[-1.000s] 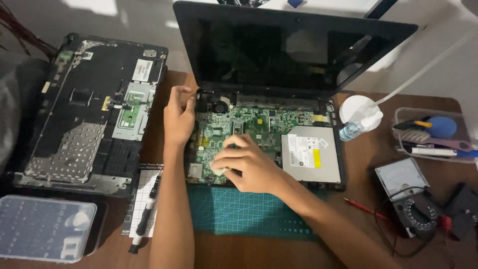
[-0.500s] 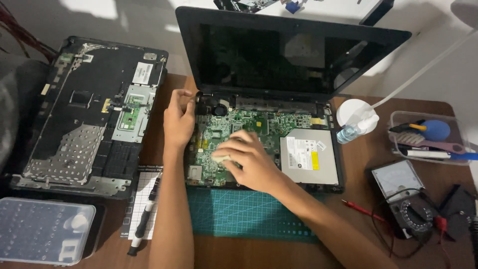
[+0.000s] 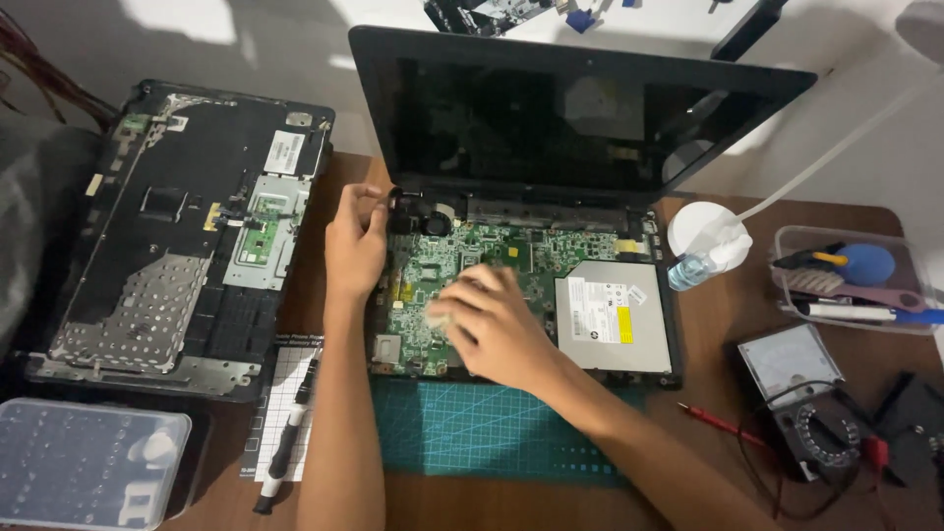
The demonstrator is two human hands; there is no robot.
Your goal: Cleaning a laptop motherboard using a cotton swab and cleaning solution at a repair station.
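An opened laptop [image 3: 590, 128] stands with its top cover off, so the green motherboard [image 3: 442, 261] and the silver optical drive [image 3: 615, 315] lie bare. My left hand [image 3: 354, 241] grips the base's rear left corner by the hinge. My right hand [image 3: 492, 320] is blurred and presses a small pale pad [image 3: 440, 317] onto the middle of the board, with the fingers curled over it.
The removed keyboard cover [image 3: 187, 236] lies upside down at left. A clear plastic box [image 3: 88, 472] and a black-and-white screwdriver [image 3: 283, 452] lie in front of the cover. A green cutting mat [image 3: 472, 438] lies under the laptop's front. At right are a spray bottle [image 3: 700, 258], a tool tray [image 3: 855, 280] and a multimeter [image 3: 796, 393].
My right hand has shifted a little to the right over the board with the pad and is now blurred. The left hand stays on the corner.
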